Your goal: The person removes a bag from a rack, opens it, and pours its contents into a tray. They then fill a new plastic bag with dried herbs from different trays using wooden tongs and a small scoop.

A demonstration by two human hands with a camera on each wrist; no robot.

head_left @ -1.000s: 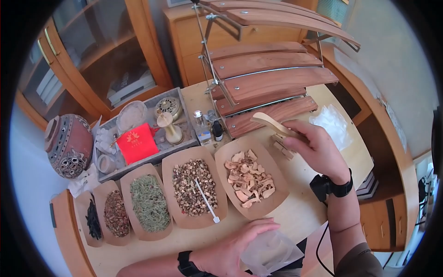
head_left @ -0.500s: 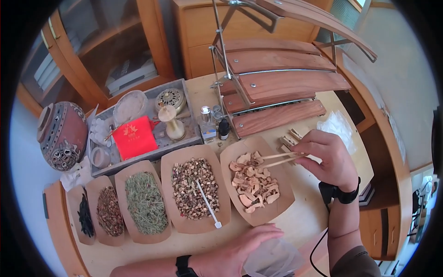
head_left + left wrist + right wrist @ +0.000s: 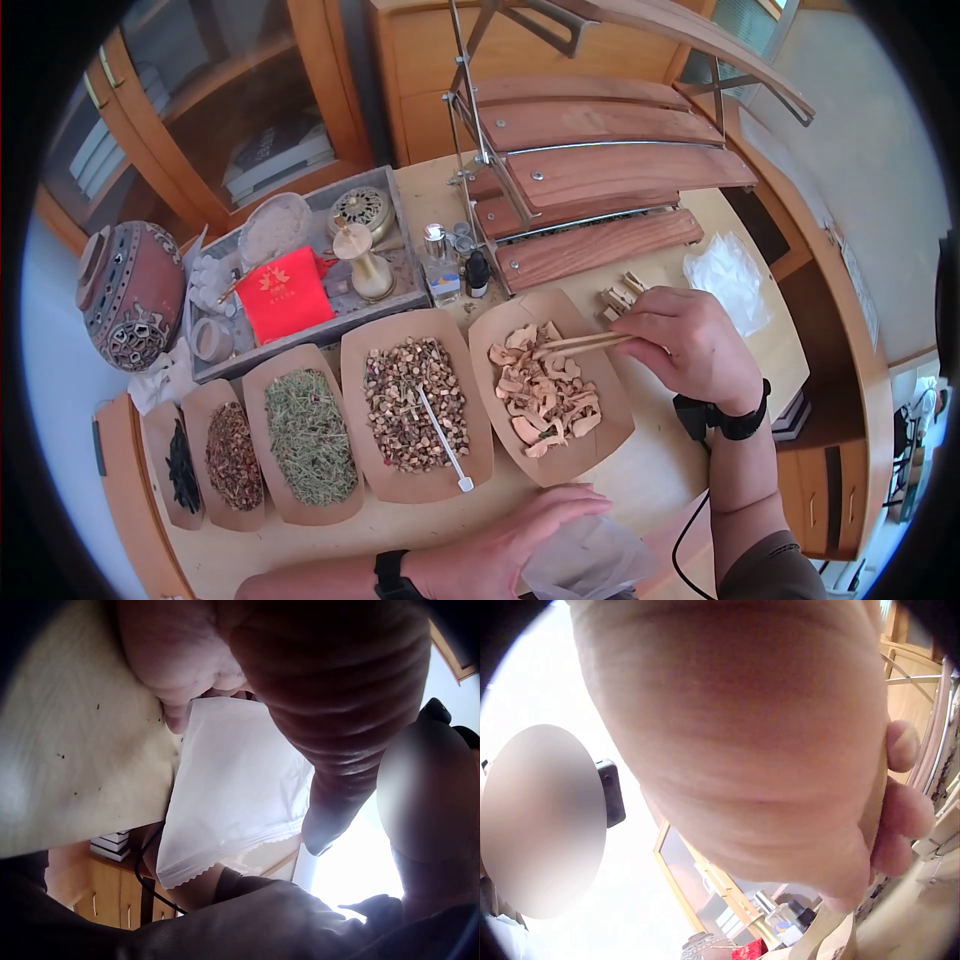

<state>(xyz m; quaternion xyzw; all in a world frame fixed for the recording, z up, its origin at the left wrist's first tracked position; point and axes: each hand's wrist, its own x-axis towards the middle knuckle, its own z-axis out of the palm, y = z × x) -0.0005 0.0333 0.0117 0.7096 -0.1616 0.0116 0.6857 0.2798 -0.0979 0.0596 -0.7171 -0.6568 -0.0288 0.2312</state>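
My right hand [image 3: 690, 350] pinches wooden tongs [image 3: 585, 344], whose tips reach into the pale dried slices [image 3: 545, 395] in the rightmost paper tray [image 3: 600, 455]. In the right wrist view the palm [image 3: 742, 750] fills much of the frame, fingers curled round the wood. At the table's front edge my left hand [image 3: 500, 545] grips a translucent white bag [image 3: 585, 560]. The left wrist view has the bag [image 3: 232, 772] between thumb and fingers of that hand [image 3: 300, 682].
Several paper trays stand leftward, with chopped pieces [image 3: 415, 400] under a small white spoon [image 3: 445, 440], green herb [image 3: 310, 440] and darker material. Behind are a grey tray [image 3: 400, 300] with a red pouch [image 3: 285, 295], small bottles [image 3: 477, 273], a slatted wooden rack [image 3: 600, 245], clips [image 3: 620, 295] and clear plastic [image 3: 725, 285].
The right hand has come down and the tongs have swung from above the table to the pale slices. The left hand still holds the bag. The head view has shifted slightly.
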